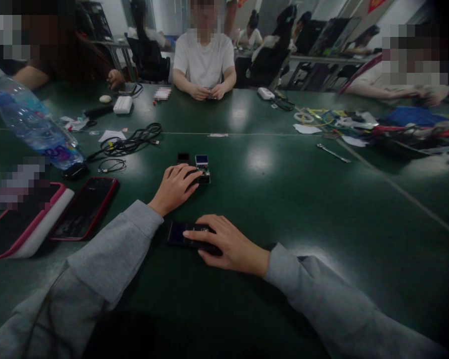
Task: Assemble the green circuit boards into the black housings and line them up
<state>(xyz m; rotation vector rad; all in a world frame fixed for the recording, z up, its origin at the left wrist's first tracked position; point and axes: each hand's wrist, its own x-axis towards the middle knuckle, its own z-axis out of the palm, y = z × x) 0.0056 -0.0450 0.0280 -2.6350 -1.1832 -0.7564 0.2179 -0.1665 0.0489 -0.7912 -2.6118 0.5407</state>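
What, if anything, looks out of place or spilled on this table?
The cable heap at far right looks messiest: a loose jumble spread across the tabletop. Black cable at left lies tangled too. I see no spill or damage.

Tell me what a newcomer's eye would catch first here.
Likely the right hand, over a black device at the near middle of the green table, and the left hand, by a small device farther forward. Next, perhaps, the plastic bottles at left and the jumbled cables at far right.
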